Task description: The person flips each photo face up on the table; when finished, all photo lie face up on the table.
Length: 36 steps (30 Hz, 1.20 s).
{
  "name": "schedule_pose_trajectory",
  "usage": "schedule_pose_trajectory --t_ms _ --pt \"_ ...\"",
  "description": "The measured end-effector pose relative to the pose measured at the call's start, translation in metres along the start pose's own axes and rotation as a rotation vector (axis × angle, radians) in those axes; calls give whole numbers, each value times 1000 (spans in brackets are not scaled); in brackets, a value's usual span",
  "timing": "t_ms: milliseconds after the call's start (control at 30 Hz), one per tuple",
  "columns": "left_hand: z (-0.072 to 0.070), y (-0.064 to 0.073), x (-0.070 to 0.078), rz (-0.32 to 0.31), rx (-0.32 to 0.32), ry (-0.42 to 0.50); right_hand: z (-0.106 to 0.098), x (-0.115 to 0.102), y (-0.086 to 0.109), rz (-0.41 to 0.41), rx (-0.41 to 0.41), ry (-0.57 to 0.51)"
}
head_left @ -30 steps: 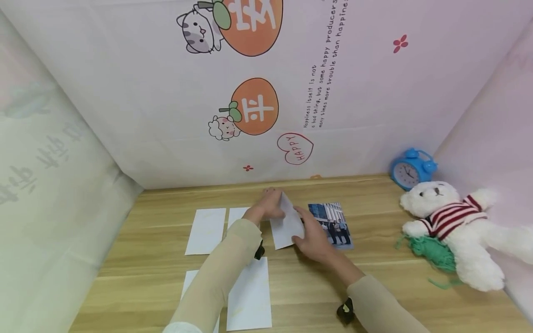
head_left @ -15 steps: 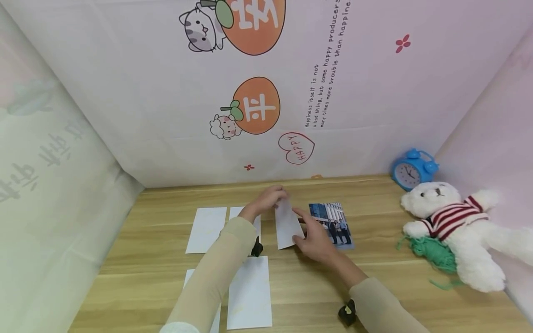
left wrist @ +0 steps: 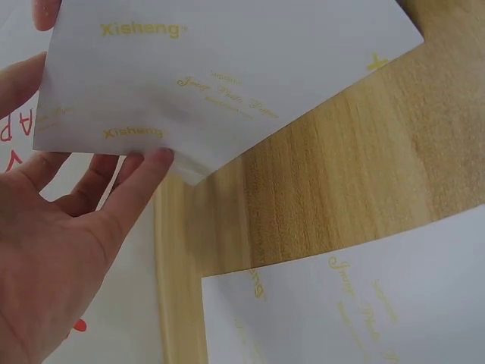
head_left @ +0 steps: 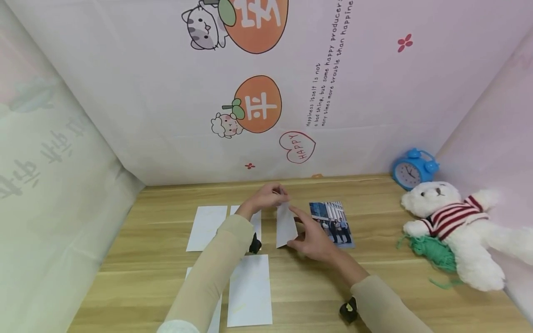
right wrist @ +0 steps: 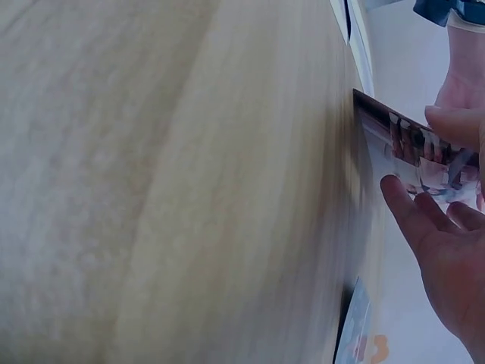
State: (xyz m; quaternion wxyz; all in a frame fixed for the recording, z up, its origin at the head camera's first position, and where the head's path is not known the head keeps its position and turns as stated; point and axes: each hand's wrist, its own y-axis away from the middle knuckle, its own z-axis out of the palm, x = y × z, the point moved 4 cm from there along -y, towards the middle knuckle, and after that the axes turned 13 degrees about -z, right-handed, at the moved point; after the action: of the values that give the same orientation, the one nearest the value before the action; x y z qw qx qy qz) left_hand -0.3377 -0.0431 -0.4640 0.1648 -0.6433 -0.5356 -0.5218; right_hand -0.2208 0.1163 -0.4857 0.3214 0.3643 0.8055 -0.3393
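A photo print stands tilted up off the wooden table, its white back towards the head camera. My left hand pinches its far edge. My right hand holds its right side between thumb and fingers. Yellow "Xisheng" lettering shows on the back of the print in the left wrist view, with a left fingertip against its edge. The right wrist view catches the picture side of the print, which has several people on it. Right of it, a photo of people before buildings lies face up.
Several white-backed prints lie left and front, among them a near print and a far-left print. At the right are a blue alarm clock, a white teddy bear and green yarn. A patterned cloth wall rises behind the table.
The print has turned more upright and looks narrower from the head. My left hand has shifted slightly right and away, while my right hand has stayed nearly in place.
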Motion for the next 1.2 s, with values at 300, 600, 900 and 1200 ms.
schedule_pose_trajectory --t_ms 300,600,900,1200 --pt "-3 3 -1 -42 -59 173 2 -6 -1 -9 -43 -81" --pt "-10 6 -3 -14 4 42 6 -7 -5 -27 -116 -7" --pt "-8 1 -6 29 66 -214 7 -3 -6 -114 -189 129" --pt "8 0 -2 73 107 -544 10 -4 -6 -108 -252 275"
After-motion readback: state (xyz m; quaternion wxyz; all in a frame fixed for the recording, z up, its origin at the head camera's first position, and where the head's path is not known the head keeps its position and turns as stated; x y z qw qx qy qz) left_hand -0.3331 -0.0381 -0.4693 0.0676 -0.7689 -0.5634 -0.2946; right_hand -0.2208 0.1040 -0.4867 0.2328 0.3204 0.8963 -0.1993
